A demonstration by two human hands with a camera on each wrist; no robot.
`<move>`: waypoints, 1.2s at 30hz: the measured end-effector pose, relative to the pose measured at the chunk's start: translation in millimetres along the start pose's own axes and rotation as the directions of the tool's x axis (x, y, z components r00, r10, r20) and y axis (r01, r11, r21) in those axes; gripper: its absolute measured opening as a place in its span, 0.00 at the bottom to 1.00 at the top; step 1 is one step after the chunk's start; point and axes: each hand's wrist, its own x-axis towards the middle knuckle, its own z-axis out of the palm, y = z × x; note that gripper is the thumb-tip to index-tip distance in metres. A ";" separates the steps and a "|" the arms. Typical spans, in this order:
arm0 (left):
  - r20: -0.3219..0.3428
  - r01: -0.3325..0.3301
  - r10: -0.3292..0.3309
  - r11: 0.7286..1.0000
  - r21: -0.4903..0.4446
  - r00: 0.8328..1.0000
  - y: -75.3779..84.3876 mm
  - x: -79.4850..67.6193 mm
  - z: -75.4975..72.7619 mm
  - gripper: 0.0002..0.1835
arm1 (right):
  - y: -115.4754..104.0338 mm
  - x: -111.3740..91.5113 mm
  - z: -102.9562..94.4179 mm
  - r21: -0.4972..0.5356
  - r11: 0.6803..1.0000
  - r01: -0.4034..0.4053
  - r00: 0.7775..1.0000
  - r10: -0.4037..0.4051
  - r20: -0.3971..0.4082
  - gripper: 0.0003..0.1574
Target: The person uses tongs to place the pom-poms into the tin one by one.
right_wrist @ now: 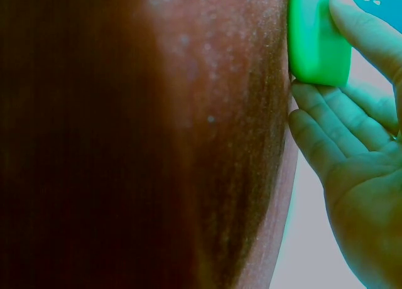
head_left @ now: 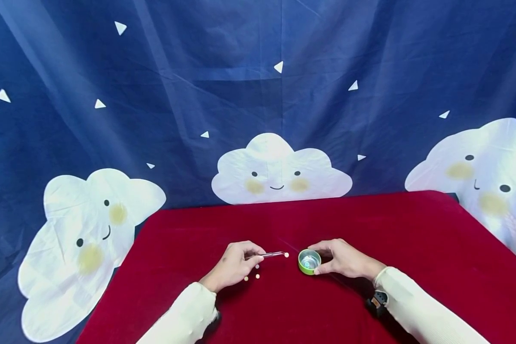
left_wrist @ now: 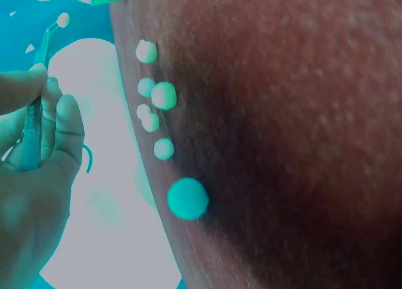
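Note:
My left hand (head_left: 233,263) pinches metal tweezers (head_left: 273,254) between thumb and fingers. At the bent tip of the tweezers is a small pale ball (head_left: 286,255), held above the cloth a little left of the tin. In the left wrist view the same ball (left_wrist: 63,19) shows at the tip. My right hand (head_left: 344,259) grips a round green tin (head_left: 302,268) from its right side, thumb and fingers on the wall. The tin's silvery inside faces up; what lies in it is hard to make out. Several small balls (left_wrist: 164,95) lie on the cloth beside the left hand.
A dark red cloth (head_left: 309,224) covers the table. Behind it hangs a blue curtain (head_left: 241,95) printed with white clouds and triangles. A dark watch-like band (head_left: 378,301) is at the right wrist.

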 end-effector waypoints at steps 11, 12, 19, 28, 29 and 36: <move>0.008 -0.009 0.009 1.000 -0.004 1.000 1.8 4.3 10.1 0.06 | -2.5 0.5 0.6 0.010 1.000 0.007 1.000 -0.007 -0.006 0.35; 0.009 -0.014 0.014 1.000 -0.006 1.000 1.6 4.8 11.1 0.06 | -2.6 0.6 0.4 0.007 1.000 0.007 1.000 -0.006 -0.006 0.35; 0.046 0.031 -0.029 0.998 -0.063 0.999 2.8 8.0 15.8 0.06 | -1.7 0.8 -0.1 0.004 1.000 0.000 1.000 0.000 0.000 0.34; 0.035 -0.020 0.020 1.000 0.021 0.999 5.8 13.9 22.2 0.06 | -0.1 1.0 -0.3 -0.002 1.000 0.010 1.000 -0.010 -0.003 0.33; 0.031 -0.032 0.031 0.999 0.036 0.999 5.6 14.4 23.0 0.06 | 0.2 0.9 -0.3 -0.004 1.000 0.012 1.000 -0.012 -0.004 0.33; 0.036 -0.045 0.043 0.997 0.057 0.998 2.0 16.7 28.7 0.06 | 0.3 0.9 -1.5 0.013 1.000 0.020 1.000 -0.020 0.001 0.34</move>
